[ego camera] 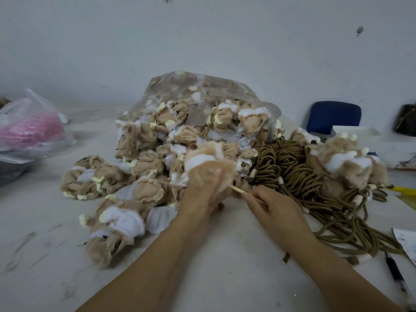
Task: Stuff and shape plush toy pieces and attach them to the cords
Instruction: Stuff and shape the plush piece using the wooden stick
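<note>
A toy workshop: plush pieces (144, 190) are spilling from a clear bag (198, 86) at the worktable's (225, 278) far edge, beside bundled cords (290, 163).

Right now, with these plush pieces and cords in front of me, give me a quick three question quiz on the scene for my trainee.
1. True or false: the right hand pinches a thin stick pointed at the plush piece that the left hand holds.
2. The brown cords lie: A) left of the held piece; B) right of it; C) on the floor.
3. Fill in: the plastic bag at the far left holds something ___ in colour.
Key: 1 true; 2 B; 3 pink.
</note>
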The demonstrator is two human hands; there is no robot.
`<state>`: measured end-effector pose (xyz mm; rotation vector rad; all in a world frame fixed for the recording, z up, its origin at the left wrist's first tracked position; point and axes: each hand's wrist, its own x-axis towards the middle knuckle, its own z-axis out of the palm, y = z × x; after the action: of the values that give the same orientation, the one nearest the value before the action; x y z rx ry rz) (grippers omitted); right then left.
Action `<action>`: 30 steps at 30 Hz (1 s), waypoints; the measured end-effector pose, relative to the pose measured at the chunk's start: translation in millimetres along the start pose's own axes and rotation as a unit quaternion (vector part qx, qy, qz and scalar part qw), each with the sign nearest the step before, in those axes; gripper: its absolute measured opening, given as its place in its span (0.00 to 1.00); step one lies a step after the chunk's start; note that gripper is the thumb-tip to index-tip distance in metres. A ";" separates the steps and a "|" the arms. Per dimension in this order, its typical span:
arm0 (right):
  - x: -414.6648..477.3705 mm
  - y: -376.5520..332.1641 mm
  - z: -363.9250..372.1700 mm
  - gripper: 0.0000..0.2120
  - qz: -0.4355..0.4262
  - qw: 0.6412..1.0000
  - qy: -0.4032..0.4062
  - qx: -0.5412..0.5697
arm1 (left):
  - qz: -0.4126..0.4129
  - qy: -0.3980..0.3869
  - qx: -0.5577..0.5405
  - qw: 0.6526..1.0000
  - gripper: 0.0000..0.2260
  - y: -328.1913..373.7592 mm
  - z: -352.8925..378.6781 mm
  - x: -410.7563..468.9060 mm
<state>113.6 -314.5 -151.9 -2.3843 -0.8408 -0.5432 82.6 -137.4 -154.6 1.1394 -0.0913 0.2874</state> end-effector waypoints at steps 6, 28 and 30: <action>-3.1 -2.8 4.6 0.17 0.025 0.998 0.027 0.060 | 0.012 -0.067 0.096 0.993 0.23 -2.7 2.0 -6.7; -0.4 -8.2 5.6 0.20 0.046 0.997 -0.009 0.058 | -0.108 0.010 -0.179 0.978 0.16 -1.8 -1.1 2.7; -1.7 -12.6 7.4 0.21 0.051 0.995 0.002 0.082 | -0.115 -0.008 -0.122 0.986 0.16 -5.7 1.5 0.8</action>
<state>105.4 -302.5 -153.9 -2.2616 -0.7272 -0.4223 85.0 -140.8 -158.9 0.8985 -0.0067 0.0587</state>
